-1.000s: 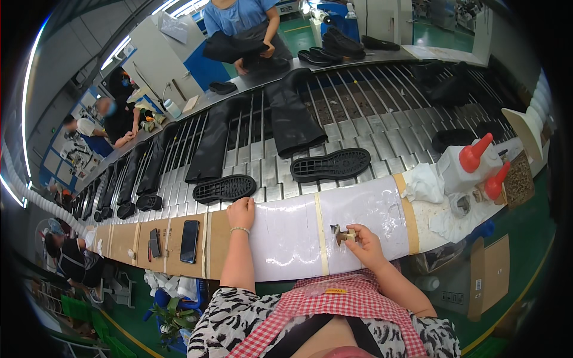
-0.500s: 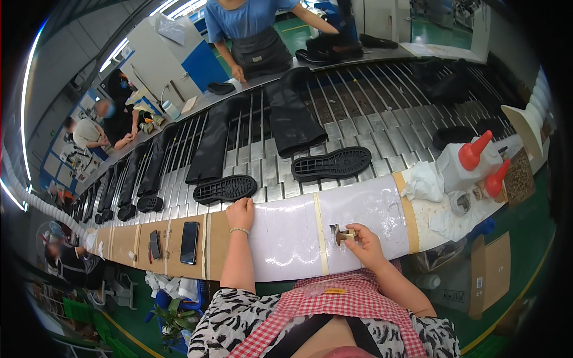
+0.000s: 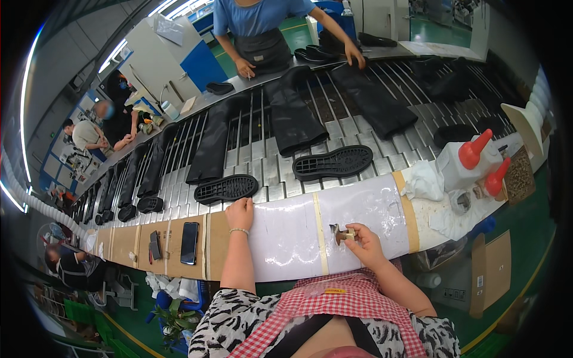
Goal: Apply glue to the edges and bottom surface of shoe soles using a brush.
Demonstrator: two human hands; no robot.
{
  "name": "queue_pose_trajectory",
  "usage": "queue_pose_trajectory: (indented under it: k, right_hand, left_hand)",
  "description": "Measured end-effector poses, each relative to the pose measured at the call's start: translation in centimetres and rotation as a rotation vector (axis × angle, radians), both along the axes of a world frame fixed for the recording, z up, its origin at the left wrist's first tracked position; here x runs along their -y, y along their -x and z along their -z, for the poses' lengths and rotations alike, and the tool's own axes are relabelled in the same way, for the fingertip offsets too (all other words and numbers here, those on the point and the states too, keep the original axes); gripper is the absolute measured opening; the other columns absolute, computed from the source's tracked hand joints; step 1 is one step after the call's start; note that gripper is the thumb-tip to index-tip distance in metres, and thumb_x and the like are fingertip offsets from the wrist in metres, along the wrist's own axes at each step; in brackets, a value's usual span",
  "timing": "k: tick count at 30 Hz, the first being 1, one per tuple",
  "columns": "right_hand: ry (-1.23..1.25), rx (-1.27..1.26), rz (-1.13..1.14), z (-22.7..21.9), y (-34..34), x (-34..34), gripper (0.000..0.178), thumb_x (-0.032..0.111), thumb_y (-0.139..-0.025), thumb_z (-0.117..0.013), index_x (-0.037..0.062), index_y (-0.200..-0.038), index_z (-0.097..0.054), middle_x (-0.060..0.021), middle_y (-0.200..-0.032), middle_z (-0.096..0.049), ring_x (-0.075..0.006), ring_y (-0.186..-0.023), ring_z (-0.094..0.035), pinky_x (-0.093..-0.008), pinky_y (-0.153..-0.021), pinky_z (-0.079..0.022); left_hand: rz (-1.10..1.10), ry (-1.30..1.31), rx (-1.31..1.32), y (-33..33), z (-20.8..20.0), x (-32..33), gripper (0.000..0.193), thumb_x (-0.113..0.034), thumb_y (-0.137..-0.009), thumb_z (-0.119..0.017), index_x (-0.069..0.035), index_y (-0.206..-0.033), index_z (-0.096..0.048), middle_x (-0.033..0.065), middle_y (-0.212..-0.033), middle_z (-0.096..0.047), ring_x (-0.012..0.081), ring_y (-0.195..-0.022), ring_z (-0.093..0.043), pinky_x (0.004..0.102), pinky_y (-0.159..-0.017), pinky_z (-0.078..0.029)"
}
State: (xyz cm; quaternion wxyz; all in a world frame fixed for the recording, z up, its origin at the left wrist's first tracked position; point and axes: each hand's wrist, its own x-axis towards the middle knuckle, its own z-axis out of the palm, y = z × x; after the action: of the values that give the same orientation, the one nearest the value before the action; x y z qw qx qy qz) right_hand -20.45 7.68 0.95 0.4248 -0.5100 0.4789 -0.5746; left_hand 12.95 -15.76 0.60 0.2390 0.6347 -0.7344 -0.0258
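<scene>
My left hand (image 3: 240,213) rests on the far edge of the covered bench, just below a black ridged shoe sole (image 3: 225,189). Its fingers are curled in, and what they hold, if anything, is hidden. Over the pale bench covering, my right hand (image 3: 367,244) is closed on a small short-handled tool (image 3: 342,234) with a dark, ragged end; it looks like a worn brush. A second black sole (image 3: 332,163) lies on the metal slat conveyor, with a black boot upper (image 3: 296,116) behind it. Another boot upper (image 3: 379,104) lies farther right.
On the bench's left lies a phone (image 3: 189,243). White bottles with red nozzles (image 3: 476,148), a small jar (image 3: 460,203) and crumpled white cloth (image 3: 424,181) stand at the right. Across the conveyor (image 3: 262,161) a co-worker in a blue shirt (image 3: 256,21) works.
The co-worker has laid another boot upper on the conveyor at the right, one hand still at its far end. The soles have crept slightly right. My hands stay in place.
</scene>
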Motion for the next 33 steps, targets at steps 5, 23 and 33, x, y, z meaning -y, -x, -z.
queue_pose_trajectory:
  k: [5, 23, 33]
  right_hand:
    - [-0.024, 0.009, -0.044, -0.1, 0.0, 0.1, 0.04, 0.009, -0.091, -0.064, -0.0009, -0.127, -0.05, -0.005, -0.107, -0.064, -0.009, -0.095, -0.057, -0.0242, -0.084, -0.043]
    - [-0.012, 0.007, 0.012, 0.0, -0.8, 0.2, 0.04, 0.012, -0.088, -0.068, 0.0008, -0.124, -0.055, -0.0048, -0.1, -0.066, -0.0111, -0.09, -0.06, -0.0264, -0.082, -0.048]
    - [-0.048, 0.083, -0.013, 0.0, -1.2, 0.4, 0.04, 0.011, -0.088, -0.067, -0.0005, -0.124, -0.054, -0.0046, -0.102, -0.064, -0.0102, -0.092, -0.059, -0.0254, -0.083, -0.046]
  left_hand:
    - [-0.004, -0.003, -0.011, -0.1, 0.0, 0.1, 0.029, -0.031, -0.092, -0.055, -0.008, -0.087, -0.071, 0.0122, -0.083, -0.069, 0.0311, -0.083, -0.064, 0.0451, -0.084, -0.043]
    - [0.005, -0.042, -0.152, -0.3, -0.7, 0.2, 0.028, -0.029, -0.091, -0.058, -0.006, -0.099, -0.07, 0.0145, -0.09, -0.07, 0.0311, -0.092, -0.066, 0.0401, -0.087, -0.047]
    - [0.12, -0.256, -1.075, 0.2, -10.5, 10.0, 0.053, -0.047, -0.099, -0.045, -0.008, -0.133, -0.052, 0.0093, -0.124, -0.062, 0.0203, -0.113, -0.057, 0.0385, -0.096, -0.04]
